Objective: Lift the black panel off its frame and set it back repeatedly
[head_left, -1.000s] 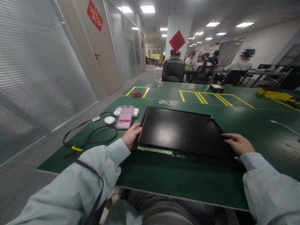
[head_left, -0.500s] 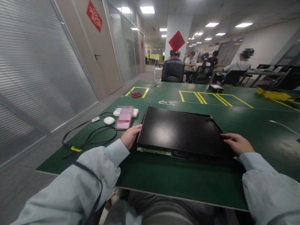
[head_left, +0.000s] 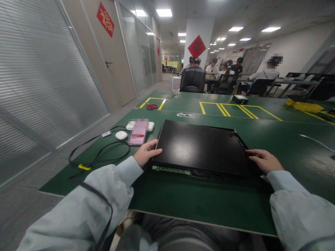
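A black display panel lies in front of me on the green table, set in a thin dark frame that shows along its right and far edges. A green circuit board strip sticks out below its near left edge. My left hand grips the panel's left edge, thumb on the top face and fingers partly hidden beside and under it. At the opposite edge, my right hand is closed on the panel's right side; its lower fingers are out of sight.
Left of the panel are a phone, a white earbud case and a black lanyard. Red-handled scissors, a small clear bag and a black box lie farther back. A white cable is at right.
My left thumb has come over onto the panel's top face near its left edge. The panel and my right hand stay nearly where they were.
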The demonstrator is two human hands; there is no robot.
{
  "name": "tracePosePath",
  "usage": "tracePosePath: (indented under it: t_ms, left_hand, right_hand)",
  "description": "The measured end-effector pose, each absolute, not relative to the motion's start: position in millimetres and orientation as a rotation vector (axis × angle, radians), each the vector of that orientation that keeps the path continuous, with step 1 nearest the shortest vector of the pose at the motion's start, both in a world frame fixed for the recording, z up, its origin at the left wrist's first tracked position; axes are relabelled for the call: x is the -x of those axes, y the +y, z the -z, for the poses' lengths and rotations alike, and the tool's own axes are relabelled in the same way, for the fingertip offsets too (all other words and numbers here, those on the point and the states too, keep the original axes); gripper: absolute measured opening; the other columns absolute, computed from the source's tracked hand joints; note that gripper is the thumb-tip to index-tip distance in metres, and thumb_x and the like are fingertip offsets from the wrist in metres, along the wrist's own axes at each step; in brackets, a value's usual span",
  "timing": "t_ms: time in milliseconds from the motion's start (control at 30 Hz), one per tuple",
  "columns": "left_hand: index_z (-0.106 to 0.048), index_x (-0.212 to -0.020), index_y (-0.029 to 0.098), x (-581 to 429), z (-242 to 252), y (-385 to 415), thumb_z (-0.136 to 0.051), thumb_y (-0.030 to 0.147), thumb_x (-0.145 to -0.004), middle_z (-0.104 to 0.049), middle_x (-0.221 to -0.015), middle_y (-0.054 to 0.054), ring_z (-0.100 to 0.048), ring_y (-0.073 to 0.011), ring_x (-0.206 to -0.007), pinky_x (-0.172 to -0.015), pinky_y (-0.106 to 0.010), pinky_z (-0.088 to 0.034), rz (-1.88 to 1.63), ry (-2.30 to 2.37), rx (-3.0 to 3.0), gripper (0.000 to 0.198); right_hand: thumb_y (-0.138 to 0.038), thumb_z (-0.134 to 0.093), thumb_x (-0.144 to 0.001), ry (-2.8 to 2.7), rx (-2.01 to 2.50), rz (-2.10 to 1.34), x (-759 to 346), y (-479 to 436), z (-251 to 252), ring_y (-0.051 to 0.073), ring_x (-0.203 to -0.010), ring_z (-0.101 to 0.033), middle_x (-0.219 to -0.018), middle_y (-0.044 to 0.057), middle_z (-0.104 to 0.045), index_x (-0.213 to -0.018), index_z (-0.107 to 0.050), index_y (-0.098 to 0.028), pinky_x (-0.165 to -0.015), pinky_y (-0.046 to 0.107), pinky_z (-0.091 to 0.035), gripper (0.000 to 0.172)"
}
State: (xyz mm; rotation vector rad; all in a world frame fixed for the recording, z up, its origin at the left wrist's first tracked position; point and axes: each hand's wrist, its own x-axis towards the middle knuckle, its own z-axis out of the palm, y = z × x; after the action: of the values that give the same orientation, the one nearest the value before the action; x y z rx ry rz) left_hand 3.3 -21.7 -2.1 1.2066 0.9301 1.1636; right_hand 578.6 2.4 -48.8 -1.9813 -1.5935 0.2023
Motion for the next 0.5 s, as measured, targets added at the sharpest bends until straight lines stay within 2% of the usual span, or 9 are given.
tracePosePath:
  t_ms: [267, 500]
  left_hand:
    - [-0.092, -0.112, 0.020, -2.3, 2.6, -20.9, -0.111, 0.054, -0.061, -0.090, -0.124, -0.013, -0.074, -0.0463, -0.140, -0.129, -0.060, -0.050, -1.145, 0.909, -1.234, 0.064]
    - [-0.092, -0.113, 0.020, -2.9, 2.6, -21.5, -0.112, 0.051, -0.063, -0.090, -0.125, -0.013, -0.072, -0.0461, -0.143, -0.131, -0.060, -0.047, -1.152, 0.882, -1.226, 0.062]
  right_hand:
    - [-0.048, -0.065, -0.068, -1.500, 1.992, -0.296, -573.9, 0.7, 42.8, 0.034, -0.090, -0.073, -0.097, 0.011, -0.076, -0.096, -0.086, -0.029, -0.094, 0.054, -0.059, 0.040]
    - [-0.054, -0.068, -0.076, -1.509, 1.955, -0.268, -571.8, -0.8, 40.1, 0.031, -0.080, -0.075, -0.086, 0.007, -0.076, -0.094, -0.086, -0.031, -0.082, 0.049, -0.063, 0.035]
